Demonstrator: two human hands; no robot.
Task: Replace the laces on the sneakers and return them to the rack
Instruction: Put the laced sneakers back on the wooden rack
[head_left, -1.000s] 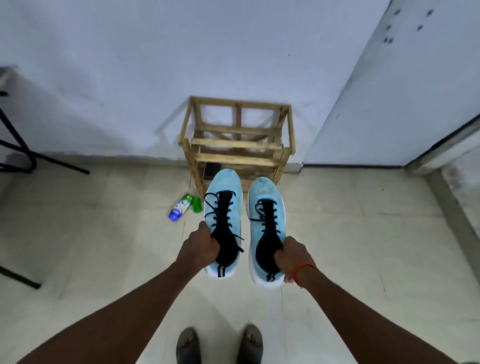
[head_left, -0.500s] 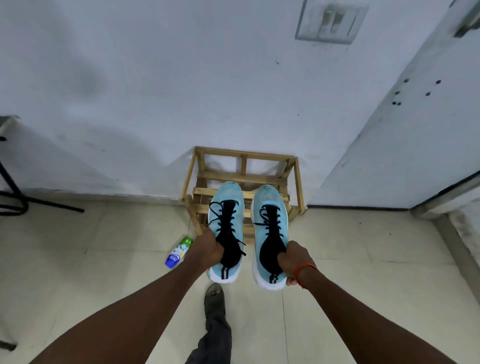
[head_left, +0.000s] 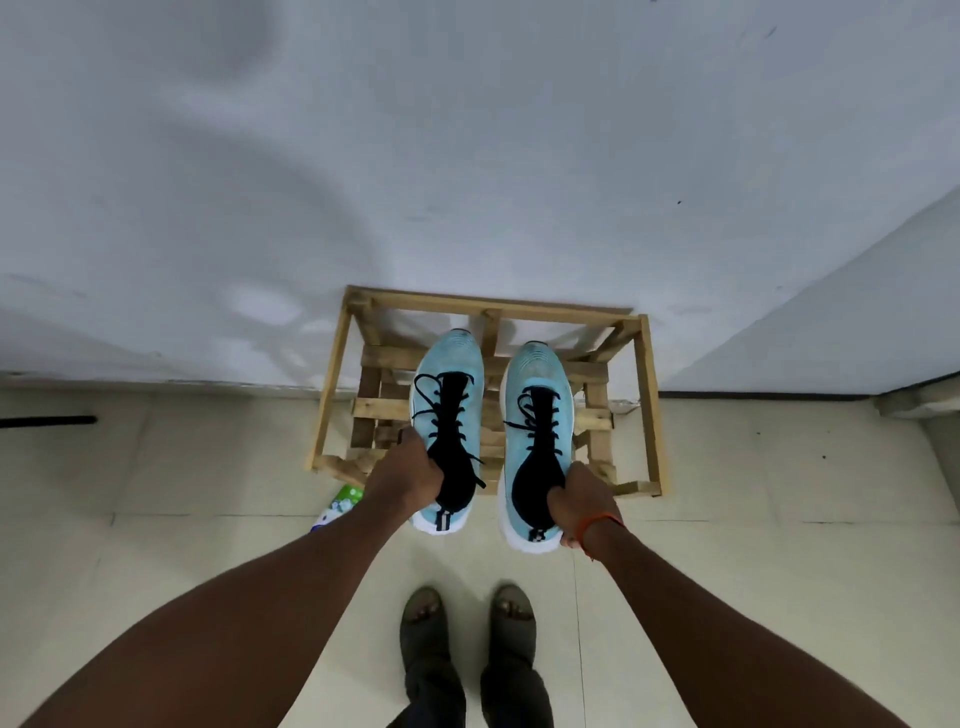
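Observation:
I hold a pair of light-blue sneakers with black tongues and black laces, toes pointing away from me, over the wooden rack (head_left: 649, 395). My left hand (head_left: 402, 475) grips the left sneaker (head_left: 451, 364) at its collar. The right sneaker (head_left: 537, 371) hangs from my right hand (head_left: 582, 501), which grips its heel collar; an orange thread circles that wrist. Both shoes are laced, and their toes reach over the rack's slats. The rack stands against the white wall.
A small green, white and blue bottle (head_left: 337, 506) lies on the tiled floor left of the rack, partly behind my left arm. My two feet (head_left: 467, 613) stand just short of the rack. A black bar (head_left: 47, 421) lies at the far left.
I have stepped closer to the rack. Both sneakers moved forward and now hang over its top, and the rack looks larger in view.

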